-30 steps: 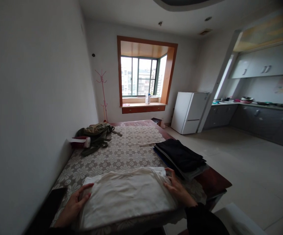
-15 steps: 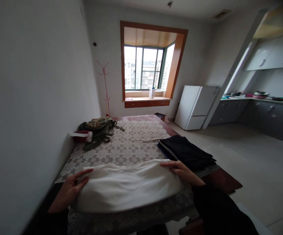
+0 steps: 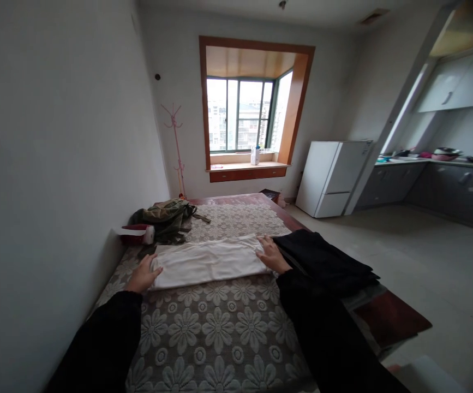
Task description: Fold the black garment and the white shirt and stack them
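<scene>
A white folded cloth garment (image 3: 209,263) lies stretched out across the patterned tablecloth (image 3: 220,322), with a few soft creases in it. At its left end, my left hand (image 3: 143,273) grips the edge, the thumb on top and the fingers by the far corner. The opposite end is gripped by my right hand (image 3: 272,255), its fingers curled over the cloth. Just right of that hand rests a stack of dark folded clothes (image 3: 326,259). What kind of garment the white one is, I cannot tell.
A green-brown backpack (image 3: 165,215) and a dark red tissue pack (image 3: 136,234) sit by the wall on the left. The table's reddish wooden edge (image 3: 391,316) shows at right. Beyond stand a pink coat rack (image 3: 175,142) and a white fridge (image 3: 330,177).
Both hands have moved forward, away from me, with the white garment. It was raised and sagging near the front; now it lies flatter on the tablecloth. The camera has shifted slightly.
</scene>
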`<move>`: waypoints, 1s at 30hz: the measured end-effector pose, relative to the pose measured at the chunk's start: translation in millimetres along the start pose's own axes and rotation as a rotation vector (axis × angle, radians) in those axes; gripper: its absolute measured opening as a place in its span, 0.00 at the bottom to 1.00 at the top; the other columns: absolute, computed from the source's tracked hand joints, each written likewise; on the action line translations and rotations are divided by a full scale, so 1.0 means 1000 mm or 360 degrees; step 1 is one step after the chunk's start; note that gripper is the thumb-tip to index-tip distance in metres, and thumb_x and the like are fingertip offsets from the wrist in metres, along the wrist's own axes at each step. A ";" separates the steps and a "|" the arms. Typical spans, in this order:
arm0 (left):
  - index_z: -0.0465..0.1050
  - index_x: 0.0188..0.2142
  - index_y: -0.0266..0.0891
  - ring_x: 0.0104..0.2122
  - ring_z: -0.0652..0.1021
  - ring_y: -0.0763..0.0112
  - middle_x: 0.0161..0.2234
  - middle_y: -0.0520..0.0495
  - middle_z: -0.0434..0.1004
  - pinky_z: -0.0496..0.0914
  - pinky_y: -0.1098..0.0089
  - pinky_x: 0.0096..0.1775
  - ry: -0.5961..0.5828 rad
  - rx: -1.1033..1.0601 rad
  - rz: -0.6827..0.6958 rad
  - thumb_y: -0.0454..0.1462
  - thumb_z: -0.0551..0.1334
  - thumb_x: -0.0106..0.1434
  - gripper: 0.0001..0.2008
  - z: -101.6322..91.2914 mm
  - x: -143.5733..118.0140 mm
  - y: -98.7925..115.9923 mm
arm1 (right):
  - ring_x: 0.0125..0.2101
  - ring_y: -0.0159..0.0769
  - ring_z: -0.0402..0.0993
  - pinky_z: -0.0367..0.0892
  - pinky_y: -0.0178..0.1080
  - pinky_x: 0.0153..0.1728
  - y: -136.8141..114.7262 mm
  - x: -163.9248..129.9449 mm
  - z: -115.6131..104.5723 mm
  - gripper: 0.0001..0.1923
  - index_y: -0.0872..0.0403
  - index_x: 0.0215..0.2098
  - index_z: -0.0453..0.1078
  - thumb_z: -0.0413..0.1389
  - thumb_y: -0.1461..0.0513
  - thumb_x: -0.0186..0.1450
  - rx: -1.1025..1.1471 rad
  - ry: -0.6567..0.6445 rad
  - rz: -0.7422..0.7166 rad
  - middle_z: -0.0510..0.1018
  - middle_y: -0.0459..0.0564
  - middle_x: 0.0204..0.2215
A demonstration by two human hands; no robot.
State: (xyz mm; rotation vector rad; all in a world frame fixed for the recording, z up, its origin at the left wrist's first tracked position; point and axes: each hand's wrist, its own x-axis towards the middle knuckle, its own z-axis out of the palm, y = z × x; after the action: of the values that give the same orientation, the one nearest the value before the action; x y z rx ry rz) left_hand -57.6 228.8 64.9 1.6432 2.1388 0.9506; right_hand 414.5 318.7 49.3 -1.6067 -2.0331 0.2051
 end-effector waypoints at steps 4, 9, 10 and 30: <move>0.72 0.58 0.38 0.62 0.74 0.54 0.62 0.37 0.75 0.66 0.57 0.63 -0.0021 0.0035 0.0054 0.43 0.58 0.62 0.26 0.031 -0.003 -0.015 | 0.66 0.45 0.64 0.58 0.44 0.66 0.006 0.006 0.035 0.26 0.56 0.64 0.69 0.52 0.61 0.69 0.0000 -0.0120 -0.0011 0.69 0.59 0.66; 0.70 0.61 0.36 0.67 0.68 0.56 0.67 0.35 0.69 0.59 0.55 0.68 0.0058 0.0304 0.0195 0.42 0.53 0.67 0.26 0.055 -0.003 -0.035 | 0.69 0.48 0.58 0.53 0.49 0.68 0.012 0.004 0.064 0.27 0.55 0.67 0.65 0.49 0.57 0.72 -0.0222 -0.0116 0.0053 0.66 0.59 0.68; 0.69 0.62 0.35 0.68 0.66 0.55 0.68 0.35 0.67 0.57 0.54 0.69 0.0056 0.0366 0.0209 0.43 0.52 0.68 0.27 0.057 -0.003 -0.037 | 0.70 0.49 0.56 0.51 0.50 0.69 0.014 0.002 0.069 0.28 0.55 0.68 0.64 0.49 0.57 0.72 -0.0259 -0.0107 0.0052 0.65 0.59 0.69; 0.61 0.69 0.37 0.71 0.61 0.47 0.73 0.32 0.55 0.59 0.52 0.68 -0.0487 0.0555 0.0046 0.49 0.60 0.62 0.38 0.014 -0.020 -0.045 | 0.60 0.47 0.67 0.61 0.44 0.62 0.014 -0.009 0.033 0.16 0.53 0.51 0.74 0.52 0.63 0.66 -0.0244 -0.0234 -0.0084 0.73 0.58 0.59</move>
State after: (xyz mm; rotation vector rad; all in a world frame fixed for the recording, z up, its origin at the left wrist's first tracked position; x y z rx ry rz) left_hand -77.1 208.2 21.7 1.8381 2.1537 0.3114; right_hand 411.8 320.5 12.7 -1.6700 -2.2485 0.1550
